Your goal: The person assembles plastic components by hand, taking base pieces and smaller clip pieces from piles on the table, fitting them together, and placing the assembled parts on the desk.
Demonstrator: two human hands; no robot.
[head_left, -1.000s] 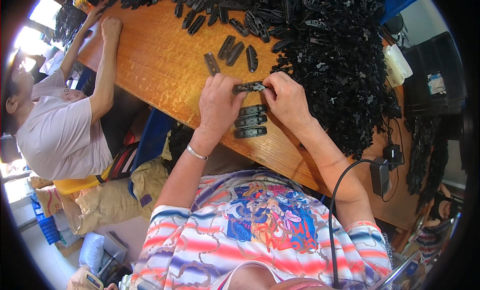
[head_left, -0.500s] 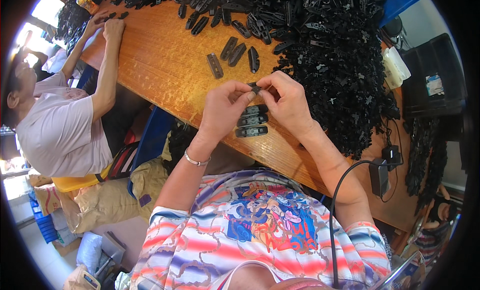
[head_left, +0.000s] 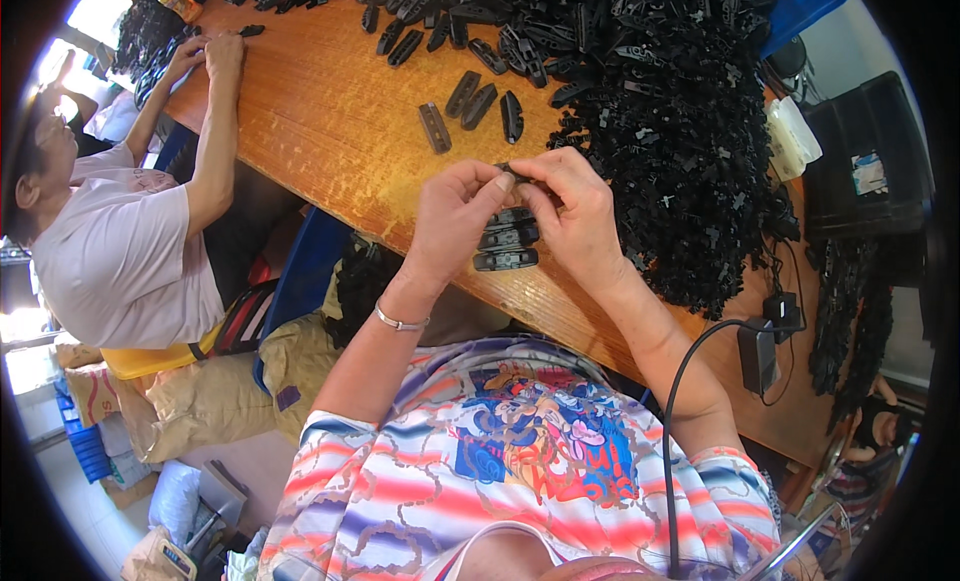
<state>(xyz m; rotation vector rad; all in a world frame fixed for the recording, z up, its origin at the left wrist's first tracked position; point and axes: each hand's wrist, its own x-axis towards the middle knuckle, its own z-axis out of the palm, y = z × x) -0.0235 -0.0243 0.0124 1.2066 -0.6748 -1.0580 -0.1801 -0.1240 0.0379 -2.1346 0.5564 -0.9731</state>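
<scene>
Small black part (head_left: 507, 169) — mostly hidden — is pinched between left hand (head_left: 456, 209) and right hand (head_left: 575, 211), at far end of row of black pieces (head_left: 507, 238) on wooden table (head_left: 330, 111). Lettering (head_left: 608, 477) is borne by striped shirt (head_left: 390, 481); pale label (head_left: 870, 173), by black bin (head_left: 850, 126) at right.

Coloured lettering, partly broken by folds, is carried by the cartoon print (head_left: 550, 433) on the striped shirt (head_left: 420, 471). A pale label (head_left: 870, 172) with blue patches is stuck to the black bin (head_left: 845, 131), its writing too small to be read. Red marks are borne by a sack (head_left: 95, 399) at the far left, but no whole word can be made out. Nothing can be read on the yellow bottle (head_left: 177, 0) or the small device (head_left: 179, 560).
</scene>
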